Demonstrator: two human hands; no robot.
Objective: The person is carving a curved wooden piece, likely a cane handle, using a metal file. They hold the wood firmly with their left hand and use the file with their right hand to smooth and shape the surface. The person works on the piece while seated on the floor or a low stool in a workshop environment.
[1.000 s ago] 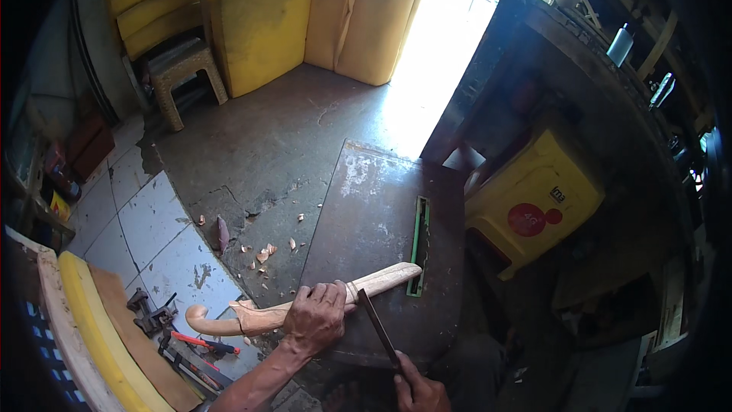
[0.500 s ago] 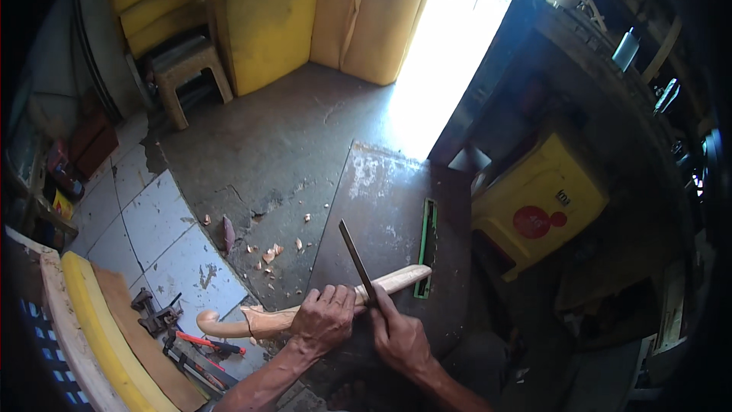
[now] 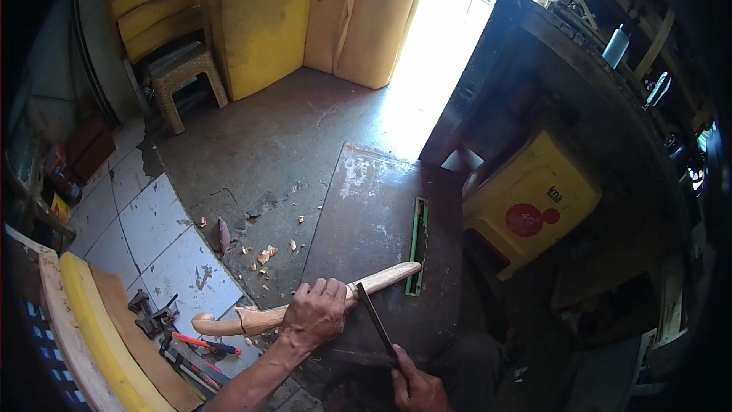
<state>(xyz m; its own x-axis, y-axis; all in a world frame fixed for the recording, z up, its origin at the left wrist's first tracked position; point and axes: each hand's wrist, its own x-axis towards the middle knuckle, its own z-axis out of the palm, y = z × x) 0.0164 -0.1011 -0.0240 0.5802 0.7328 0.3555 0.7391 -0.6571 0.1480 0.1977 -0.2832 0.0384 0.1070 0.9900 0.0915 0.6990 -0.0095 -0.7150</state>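
Hands, two of them, work low in the frame. One left hand [image 3: 319,313] is wrapped tight round the middle of a single pale wooden handle [image 3: 305,307], a long curved piece lying across the lower centre, its hooked end toward the lower left and its straight end reaching right. One right hand [image 3: 415,389], at the bottom edge, is clenched on the butt of a dark file [image 3: 376,320]; the file's tip touches the handle just right of the left hand.

Under the handle lies one dark board [image 3: 381,221], and on its right part one green bar [image 3: 415,244], upright in the frame, next to the handle's straight end. Wood chips [image 3: 263,248], about ten, are scattered on the floor left of the board.

At lower left a small heap of tools [image 3: 171,336] lies on pale tiles, among them one with a red grip; I cannot count them surely.

One yellow crate [image 3: 534,202] sits right of centre, with a red round label and a small white square one on its face. One stool [image 3: 183,80] stands at upper left. Two yellow foam slabs [image 3: 320,15] lean against the wall at top.
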